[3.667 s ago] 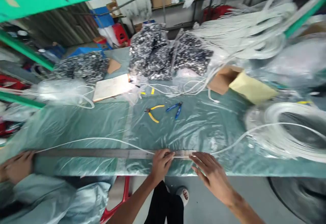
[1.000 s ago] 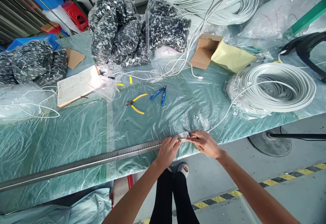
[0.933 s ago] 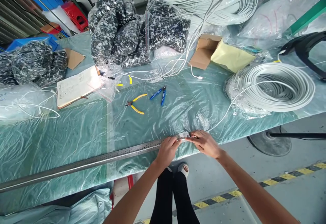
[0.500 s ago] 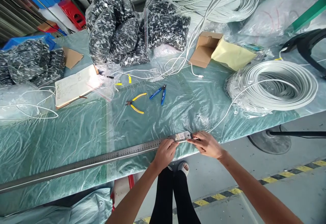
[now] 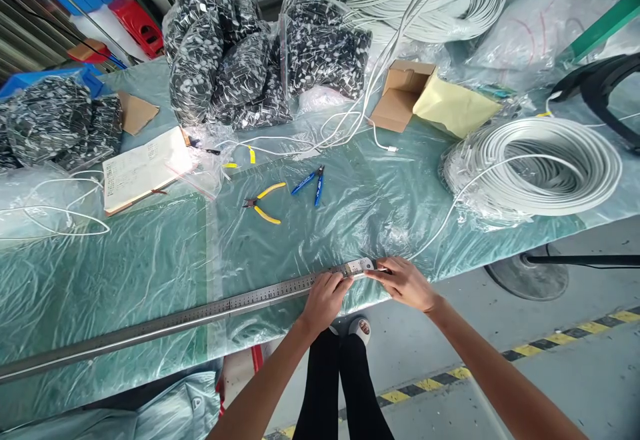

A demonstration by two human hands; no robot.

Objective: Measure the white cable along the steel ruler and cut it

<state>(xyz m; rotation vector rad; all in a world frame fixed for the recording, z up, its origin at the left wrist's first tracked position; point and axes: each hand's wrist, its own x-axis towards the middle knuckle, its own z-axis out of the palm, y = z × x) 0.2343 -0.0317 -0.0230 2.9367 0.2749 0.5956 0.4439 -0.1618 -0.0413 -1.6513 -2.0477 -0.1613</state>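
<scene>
A long steel ruler (image 5: 280, 289) lies along the front edge of the plastic-covered table, its end near my hands. My left hand (image 5: 325, 299) is closed at that end, fingertips pressed together on a white cable against the ruler's near edge. Just beyond the tip, my right hand (image 5: 404, 285) pinches the same white cable (image 5: 444, 224), which curves back to a large coil (image 5: 597, 168) on the right. My fingers hide part of the cable. Yellow-handled cutters (image 5: 265, 203) and blue-handled snips (image 5: 311, 184) rest on the table past the ruler.
Bags of black and white parts (image 5: 327, 53) are piled at the back, beside an open cardboard box (image 5: 400, 97). An open notebook (image 5: 147, 170) lies to the left. More cable bundles (image 5: 470, 10) stand behind. A round stand base (image 5: 530, 279) is on the floor at right.
My right hand's fingertips have shifted slightly left toward the ruler's end. The left hand stays almost in place, and the whole view has drifted a little.
</scene>
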